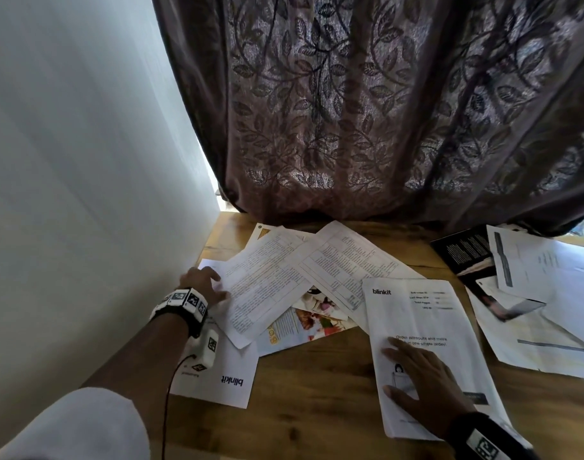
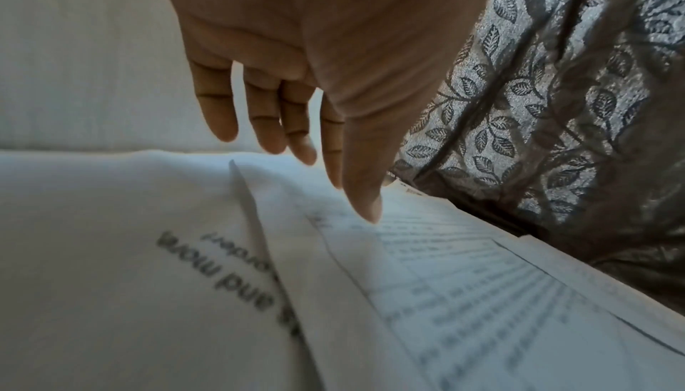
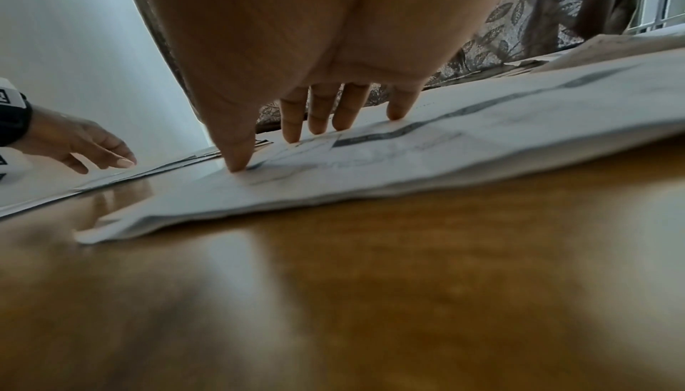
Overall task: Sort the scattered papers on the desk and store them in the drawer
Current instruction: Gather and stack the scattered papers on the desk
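- Papers lie scattered and overlapping across the wooden desk, from the wall side over to the far right edge.
- Nearest the person on the right, a white blinkit sheet lies flat on the desk, its upper left corner overlapping a printed table sheet.
- The right hand rests palm down on the lower half of that blinkit sheet; in the right wrist view its fingertips are straight, slightly spread, and touching the paper.
- On the left, a form sheet full of small print lies tilted over a colourful flyer and over a second blinkit sheet, which is turned upside down toward the person.
- The left hand sits at the left edge of the form sheet, close to the wall; the left wrist view shows its fingers extended and loosely parted, with the thumb tip down on the printed page and nothing gripped.
- Farther right, a dark booklet lies partly under more white sheets.
- A white wall borders the desk on the left, and a leaf-patterned curtain hangs behind it.
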Motion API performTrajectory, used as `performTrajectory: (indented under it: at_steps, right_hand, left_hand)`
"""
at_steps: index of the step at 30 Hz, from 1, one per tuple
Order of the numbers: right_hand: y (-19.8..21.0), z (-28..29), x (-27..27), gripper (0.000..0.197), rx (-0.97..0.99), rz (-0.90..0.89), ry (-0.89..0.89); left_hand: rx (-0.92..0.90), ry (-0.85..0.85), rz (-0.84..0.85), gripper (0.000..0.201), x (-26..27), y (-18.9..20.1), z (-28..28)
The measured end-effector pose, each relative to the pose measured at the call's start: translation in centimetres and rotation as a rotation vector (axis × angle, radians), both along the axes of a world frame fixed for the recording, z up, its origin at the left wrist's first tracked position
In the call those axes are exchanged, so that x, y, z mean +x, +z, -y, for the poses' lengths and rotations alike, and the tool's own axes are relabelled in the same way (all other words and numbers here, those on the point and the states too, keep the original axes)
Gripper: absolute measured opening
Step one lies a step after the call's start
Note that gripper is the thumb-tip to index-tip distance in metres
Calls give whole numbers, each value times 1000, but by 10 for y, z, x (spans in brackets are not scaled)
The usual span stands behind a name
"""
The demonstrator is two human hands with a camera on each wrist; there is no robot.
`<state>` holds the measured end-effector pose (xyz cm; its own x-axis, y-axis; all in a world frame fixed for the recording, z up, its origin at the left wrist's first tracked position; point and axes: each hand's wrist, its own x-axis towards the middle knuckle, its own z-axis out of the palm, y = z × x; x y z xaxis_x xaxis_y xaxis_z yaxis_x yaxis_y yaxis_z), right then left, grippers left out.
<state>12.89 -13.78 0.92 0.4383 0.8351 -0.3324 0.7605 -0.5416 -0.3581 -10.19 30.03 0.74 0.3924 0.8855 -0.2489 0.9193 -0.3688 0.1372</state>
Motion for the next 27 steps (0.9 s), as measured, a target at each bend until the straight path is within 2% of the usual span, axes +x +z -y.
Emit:
performTrajectory:
  at_steps: [2, 4, 8, 12, 17, 20, 22, 24, 27]
  right_hand:
    - [-1, 0, -2, 78, 11, -8, -10]
    - [0, 0, -3, 76, 5, -2, -10]
    - [-3, -1, -3, 68, -9, 4, -9]
    - [-9, 0, -2, 71, -38, 10, 3]
    - [-17, 3, 0, 70, -22, 9, 24]
    - [-14, 2, -2, 67, -28, 14, 21]
    - [-11, 2, -1, 68, -46, 4, 29]
    - [-9, 1, 0, 73, -53, -8, 45]
    - [-2, -2, 3, 93, -57, -7, 62]
  left_hand:
    - [3, 7, 5, 94, 0, -6, 8]
    - [-9, 6, 1, 108, 0, -9, 15]
    - [-36, 52, 1, 99, -5, -9, 19]
    - [-19, 53, 24, 75, -7, -6, 28]
    - [-36, 66, 29, 112, -6, 1, 24]
    - [-75, 57, -11, 119, -3, 4, 19]
    - [-114, 61, -4, 108, -4, 6, 18]
    - [-146, 47, 27, 82, -5, 12, 22]
    - [-111, 71, 173, 55, -7, 22, 29]
